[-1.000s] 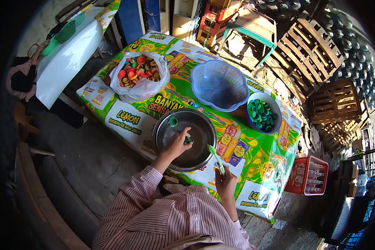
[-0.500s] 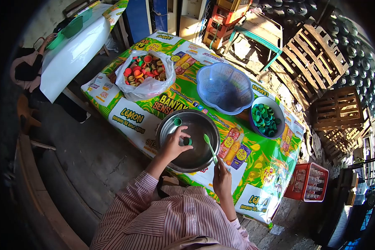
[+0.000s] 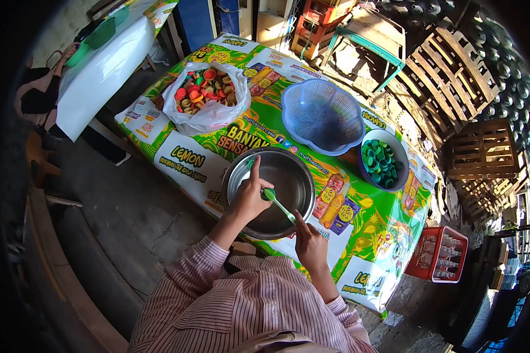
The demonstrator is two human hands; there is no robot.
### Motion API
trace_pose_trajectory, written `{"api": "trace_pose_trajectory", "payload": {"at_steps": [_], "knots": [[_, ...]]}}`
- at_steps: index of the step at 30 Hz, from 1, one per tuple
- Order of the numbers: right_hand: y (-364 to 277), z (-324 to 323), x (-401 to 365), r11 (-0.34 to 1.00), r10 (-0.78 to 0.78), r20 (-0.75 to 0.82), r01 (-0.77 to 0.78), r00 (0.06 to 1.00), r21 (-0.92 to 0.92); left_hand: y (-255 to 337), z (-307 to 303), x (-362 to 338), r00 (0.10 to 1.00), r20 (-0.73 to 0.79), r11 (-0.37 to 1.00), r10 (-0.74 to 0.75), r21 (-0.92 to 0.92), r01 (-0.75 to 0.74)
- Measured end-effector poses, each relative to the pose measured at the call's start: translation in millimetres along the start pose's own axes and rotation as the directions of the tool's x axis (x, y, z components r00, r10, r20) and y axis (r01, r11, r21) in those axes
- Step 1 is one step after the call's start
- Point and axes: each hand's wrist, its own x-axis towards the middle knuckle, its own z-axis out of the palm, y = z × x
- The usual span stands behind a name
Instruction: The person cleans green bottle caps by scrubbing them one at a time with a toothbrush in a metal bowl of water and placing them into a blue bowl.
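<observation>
My left hand (image 3: 250,197) is over the steel basin (image 3: 294,176) and pinches a green bottle cap (image 3: 265,195) between its fingers. My right hand (image 3: 310,247) holds a green toothbrush (image 3: 278,203) by its handle at the basin's near rim. The brush head touches the cap in my left hand. Another green cap inside the basin is mostly hidden behind my left hand.
A white plastic bag of mixed coloured caps (image 3: 207,94) lies at the table's far left. A blue perforated basket (image 3: 321,115) and a bowl of green caps (image 3: 381,160) stand behind the basin. A red bottle crate (image 3: 437,254) sits on the floor at right, wooden pallets behind.
My right hand swung the toothbrush leftward, from upright beside the basin to lying across it, until its head met the cap. My left hand lifted the cap slightly.
</observation>
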Motion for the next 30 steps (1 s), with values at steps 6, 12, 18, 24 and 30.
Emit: {"api": "trace_pose_trajectory", "payload": {"at_steps": [6,12,18,24,30], "knots": [[1,-11,0,0.979,0.108,-0.024,-0.102,0.994,0.176,-7,1,0,0.999,0.036,0.985,-0.008,-0.170,0.014],[16,-7,-5,0.928,0.234,-0.050,-0.208,0.971,0.309,-2,0,-6,0.988,0.150,0.886,-0.035,-0.453,0.100],[14,-17,-3,0.883,0.303,0.073,-0.309,0.950,0.352,0,-3,-6,0.958,0.287,0.829,-0.009,-0.533,0.167],[1,-11,-9,0.940,0.127,-0.071,-0.097,0.989,0.327,-16,7,-14,0.955,0.284,0.610,-0.090,-0.742,0.278],[1,-7,-14,0.976,0.116,-0.043,-0.106,0.992,0.191,-18,11,-16,0.944,0.289,0.504,-0.161,-0.798,0.330]]}}
